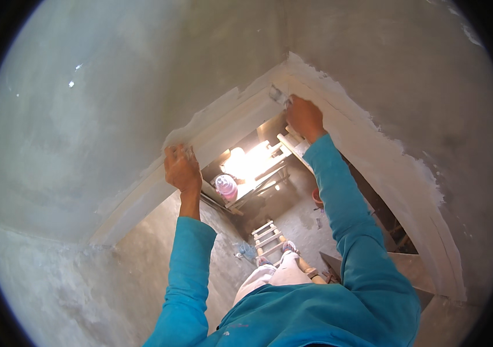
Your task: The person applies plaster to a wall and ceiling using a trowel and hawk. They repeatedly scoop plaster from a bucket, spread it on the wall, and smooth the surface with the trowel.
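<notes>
I see the right hand [305, 118] clenched round a flat-bladed scraper [277, 94] near the corner of the smooth, ragged-edged plaster band [362, 136]. The left hand [183, 169] curls at that band; I can't tell whether it grips anything.

Grey floor [304, 222]: ladder [265, 232] standing, crumpled blue plastic [247, 250] beside it, reddish bucket [316, 196] farther off.

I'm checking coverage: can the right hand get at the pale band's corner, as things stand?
Probably yes: the right hand holds a flat-bladed tool close to the pale band's corner, and nothing visible blocks the way.
</notes>
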